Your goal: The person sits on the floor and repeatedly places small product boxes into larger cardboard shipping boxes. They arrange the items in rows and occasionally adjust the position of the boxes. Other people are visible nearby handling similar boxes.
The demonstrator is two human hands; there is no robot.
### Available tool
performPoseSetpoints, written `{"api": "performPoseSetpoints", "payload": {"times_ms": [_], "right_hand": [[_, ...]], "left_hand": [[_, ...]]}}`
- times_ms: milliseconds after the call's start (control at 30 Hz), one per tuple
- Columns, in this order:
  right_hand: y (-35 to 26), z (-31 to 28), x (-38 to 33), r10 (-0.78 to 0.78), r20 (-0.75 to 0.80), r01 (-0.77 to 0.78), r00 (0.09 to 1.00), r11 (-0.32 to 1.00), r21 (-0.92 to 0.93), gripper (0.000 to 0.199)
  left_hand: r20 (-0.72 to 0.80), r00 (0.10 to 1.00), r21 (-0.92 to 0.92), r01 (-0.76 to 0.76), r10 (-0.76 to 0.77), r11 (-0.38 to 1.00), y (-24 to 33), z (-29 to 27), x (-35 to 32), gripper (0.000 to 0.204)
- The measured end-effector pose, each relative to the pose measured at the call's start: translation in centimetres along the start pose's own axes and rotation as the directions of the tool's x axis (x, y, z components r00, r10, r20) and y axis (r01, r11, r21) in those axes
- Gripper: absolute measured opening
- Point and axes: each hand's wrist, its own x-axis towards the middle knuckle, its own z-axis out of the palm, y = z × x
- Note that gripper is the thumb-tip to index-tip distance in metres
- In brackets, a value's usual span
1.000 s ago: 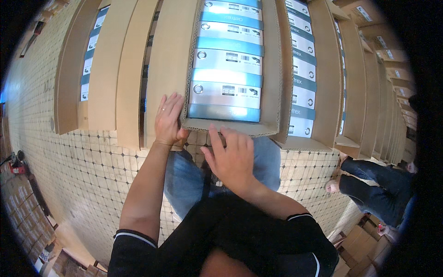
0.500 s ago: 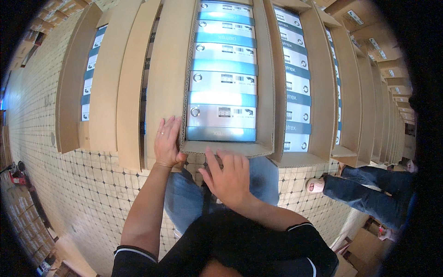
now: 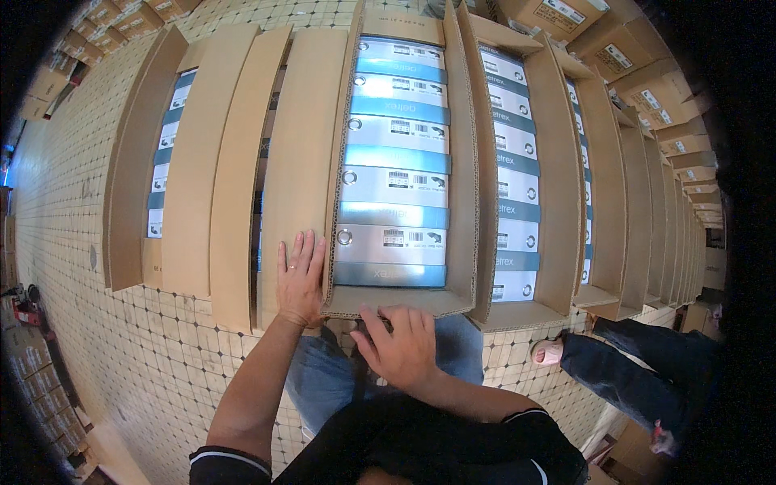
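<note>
**A:** So what's the room like around that open cardboard carton (image 3: 402,301)?

**B:** Warehouse vibe. The carton sits on a floor of small tan tiles (image 3: 97,380), packed with a row of white-and-blue product boxes (image 3: 394,182) standing on edge. More open cartons (image 3: 558,186) run off in a line to the right of it, all filled the same way, and another one (image 3: 166,162) is to its left. Closed brown boxes (image 3: 566,12) are stacked beyond its far end.

**A:** And the hands?

**B:** The person's left hand (image 3: 300,279) lies flat, fingers spread loosely, pressing on the carton's left side flap (image 3: 299,153). The right hand (image 3: 398,347) is at the carton's near edge, fingers curled over the short end flap, but you can't tell how tightly it's gripping. The person's jeans show just below the carton.

**A:** Anyone else?

**B:** Yep, another person's leg in dark jeans (image 3: 638,356) and a pink slipper (image 3: 550,352), off to the right of the carton's near corner.
</note>
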Motion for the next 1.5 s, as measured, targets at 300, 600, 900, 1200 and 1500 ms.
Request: {"api": "performPoseSetpoints", "payload": {"times_ms": [300,600,900,1200,1500], "right_hand": [[1.3,-2.2,3.4,-0.125,0.204,0.084,0.971,0.977,0.196,0.022],[15.3,7.7,19.6,-0.317,0.944,0.481,0.097,0.845,0.234,0.036],[27.6,9.2,43.4,0.295,0.844,-0.640,0.448,0.765,0.072,0.031],[26.0,-1.1,52.0,0.765,0.312,0.213,0.563,-0.499,0.840,0.057],[10.3,-27.2,47.4,-0.224,-0.480,0.498,0.848,0.645,0.580,0.037]], "left_hand": [[0.088,0.996,-0.035,0.033,-0.029,0.999,0.2,-0.6,0.2,0.075],[0.105,0.992,-0.093,0.073,-0.063,0.993,0.7,-1.5,0.2,0.074],[0.078,0.995,-0.129,0.066,-0.056,0.989,0.3,-1.2,-0.1,0.081],[0.099,0.992,-0.200,0.100,-0.082,0.975,0.4,-1.9,0.2,0.085],[0.090,0.994,-0.092,0.062,-0.054,0.994,0.3,-1.1,0.0,0.074]]}}
